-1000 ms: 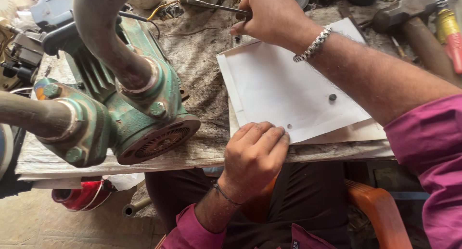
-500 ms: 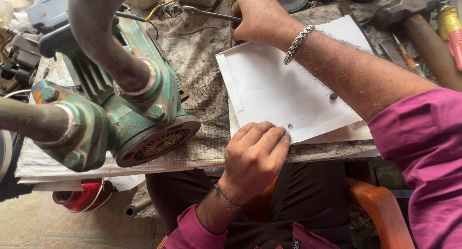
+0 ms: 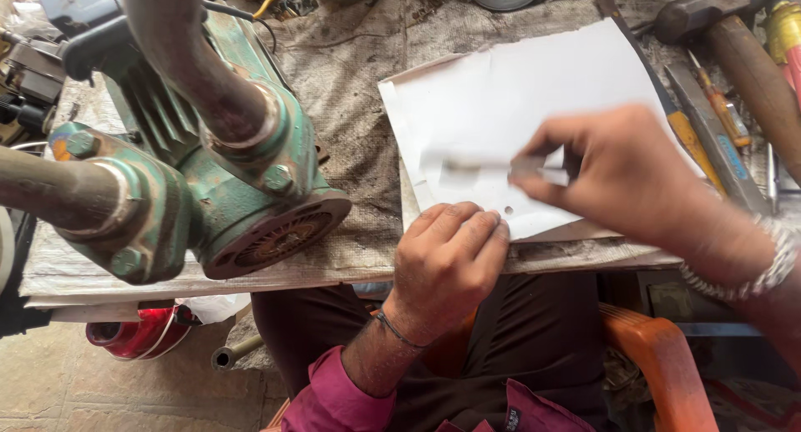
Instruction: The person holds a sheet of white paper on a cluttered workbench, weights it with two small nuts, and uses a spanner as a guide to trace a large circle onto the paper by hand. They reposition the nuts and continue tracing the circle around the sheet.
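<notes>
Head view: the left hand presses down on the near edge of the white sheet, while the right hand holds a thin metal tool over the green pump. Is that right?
Not quite. In the head view the right hand holds the thin metal tool over the white sheet, not over the green pump, which sits off to the side. The left hand does press on the sheet's near edge.

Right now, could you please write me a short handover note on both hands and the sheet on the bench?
Left hand: flat on the near edge of the white sheet, pinning it down, holding nothing.
Right hand: above the sheet, gripping a thin metal tool, blurred, tip towards the green pump.
Done: the sheet shows a small hole near the left fingers.
Left: whether the tool touches the sheet cannot be told.
Hammer lies far right, untouched.
</notes>
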The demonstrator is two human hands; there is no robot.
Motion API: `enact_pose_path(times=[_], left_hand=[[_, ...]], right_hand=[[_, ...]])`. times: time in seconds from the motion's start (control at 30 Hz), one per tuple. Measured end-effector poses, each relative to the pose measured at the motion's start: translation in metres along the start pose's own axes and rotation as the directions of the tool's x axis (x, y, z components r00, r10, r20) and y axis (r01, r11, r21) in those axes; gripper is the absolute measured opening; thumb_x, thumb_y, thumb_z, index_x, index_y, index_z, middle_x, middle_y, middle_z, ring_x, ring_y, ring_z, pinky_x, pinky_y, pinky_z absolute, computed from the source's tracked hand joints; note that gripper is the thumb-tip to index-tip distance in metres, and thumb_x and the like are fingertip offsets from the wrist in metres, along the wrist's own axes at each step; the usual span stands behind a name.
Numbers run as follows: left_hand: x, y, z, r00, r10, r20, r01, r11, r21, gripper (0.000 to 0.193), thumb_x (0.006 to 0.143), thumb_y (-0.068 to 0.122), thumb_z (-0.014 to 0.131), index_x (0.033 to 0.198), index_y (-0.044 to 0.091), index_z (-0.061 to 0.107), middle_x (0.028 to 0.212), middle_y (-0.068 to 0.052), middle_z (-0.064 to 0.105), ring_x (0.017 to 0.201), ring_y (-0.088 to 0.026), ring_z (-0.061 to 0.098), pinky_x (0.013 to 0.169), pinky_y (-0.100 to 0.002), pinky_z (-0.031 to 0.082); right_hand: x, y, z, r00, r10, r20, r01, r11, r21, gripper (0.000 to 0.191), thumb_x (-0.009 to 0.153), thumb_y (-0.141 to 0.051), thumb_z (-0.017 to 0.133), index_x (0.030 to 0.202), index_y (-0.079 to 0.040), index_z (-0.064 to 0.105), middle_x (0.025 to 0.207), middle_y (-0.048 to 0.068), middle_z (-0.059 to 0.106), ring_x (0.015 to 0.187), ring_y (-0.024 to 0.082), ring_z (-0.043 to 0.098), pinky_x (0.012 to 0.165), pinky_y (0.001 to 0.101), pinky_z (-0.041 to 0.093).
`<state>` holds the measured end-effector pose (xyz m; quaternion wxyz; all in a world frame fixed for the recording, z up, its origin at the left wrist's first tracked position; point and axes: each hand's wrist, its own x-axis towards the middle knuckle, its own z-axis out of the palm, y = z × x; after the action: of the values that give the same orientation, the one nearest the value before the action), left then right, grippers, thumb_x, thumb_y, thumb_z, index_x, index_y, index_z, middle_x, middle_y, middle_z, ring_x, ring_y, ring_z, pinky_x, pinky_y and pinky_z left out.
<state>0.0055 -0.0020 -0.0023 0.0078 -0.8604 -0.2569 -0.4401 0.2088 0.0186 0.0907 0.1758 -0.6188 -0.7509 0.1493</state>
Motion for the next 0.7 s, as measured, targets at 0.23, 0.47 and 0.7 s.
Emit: enact_pose_path(times=[0.23, 0.47, 0.7], left_hand=[[-0.003, 0.001, 0.003, 0.999, 0.003, 0.045, -0.009, 0.989, 0.146, 0.018, 0.082, 0.006, 0.071, 0.100, 0.004, 0.072, 0.096, -0.006, 0.066, 0.099, -0.024, 0.070, 0.083, -0.038, 0.056], [-0.005, -0.002, 0.006, 1.000, 0.020, -0.017, -0.019, 0.999, 0.041, 0.017, 0.079, 0.005, 0.072, 0.096, 0.003, 0.072, 0.106, -0.008, 0.068, 0.101, -0.025, 0.069, 0.087, -0.041, 0.057], [-0.004, -0.002, 0.003, 1.000, 0.009, 0.013, -0.010, 1.000, 0.012, 0.016, 0.077, 0.005, 0.072, 0.093, 0.002, 0.072, 0.107, -0.008, 0.069, 0.102, -0.025, 0.069, 0.088, -0.041, 0.057]], right_hand=[[-0.020, 0.008, 0.021, 0.991, -0.134, -0.024, 0.136, 0.989, 0.057, 0.025, 0.073, -0.009, 0.083, 0.096, -0.004, 0.078, 0.076, 0.010, 0.077, 0.060, 0.018, 0.074, 0.055, 0.0310, 0.056], [-0.026, 0.017, 0.024, 0.937, -0.346, -0.043, 0.348, 0.935, 0.064, 0.024, 0.073, -0.006, 0.079, 0.097, -0.008, 0.076, 0.093, 0.005, 0.080, 0.081, 0.019, 0.078, 0.069, 0.0304, 0.061], [-0.023, 0.018, 0.014, 0.959, -0.249, 0.134, 0.233, 0.965, 0.121, 0.036, 0.065, 0.006, 0.071, 0.099, -0.007, 0.077, 0.104, 0.005, 0.077, 0.089, 0.023, 0.077, 0.073, 0.0332, 0.060]])
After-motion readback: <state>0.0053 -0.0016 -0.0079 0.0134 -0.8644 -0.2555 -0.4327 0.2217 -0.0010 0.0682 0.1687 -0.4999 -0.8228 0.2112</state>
